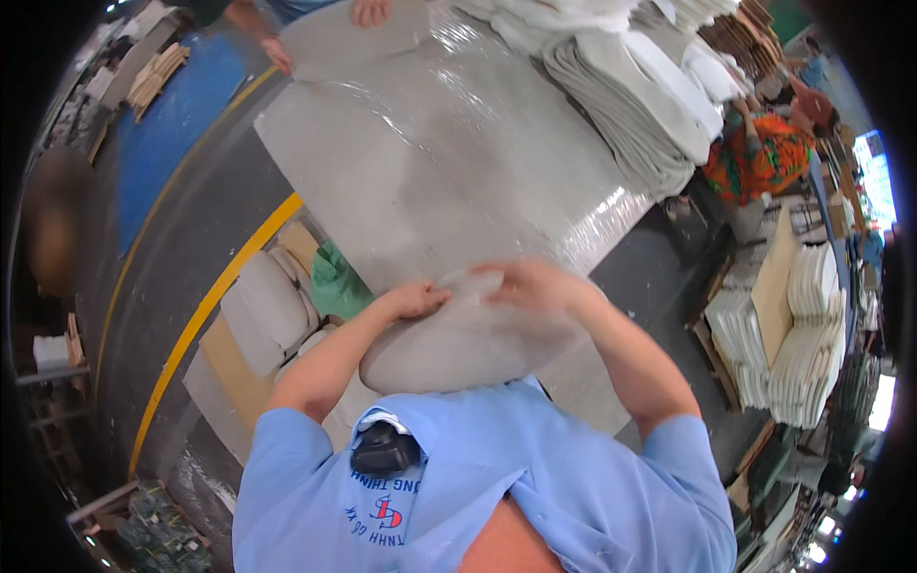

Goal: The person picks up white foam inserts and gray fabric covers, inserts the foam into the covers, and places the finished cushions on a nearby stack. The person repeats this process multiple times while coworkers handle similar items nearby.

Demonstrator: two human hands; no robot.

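Note:
A grey padded piece [449,351], rounded in outline like a seat cushion, leans between my belly and the near edge of the table. Curled fingers of my left hand [420,299] grip its upper edge. Over the same edge, further right, is my right hand [535,286], smeared by motion, so its finger pose is unclear. Something whitish [489,285] shows by its fingertips, too blurred to name. Beyond both hands lies the wide table [382,191], covered in grey sheeting with shiny clear film.
Across the table, a co-worker's hands [371,11] hold another grey padded piece [353,43]. Folded grey covers [621,105] are stacked at the far right. Left of me sit more grey cushions [263,310] and a green bag [336,282]. White stacked pieces [812,325] stand right.

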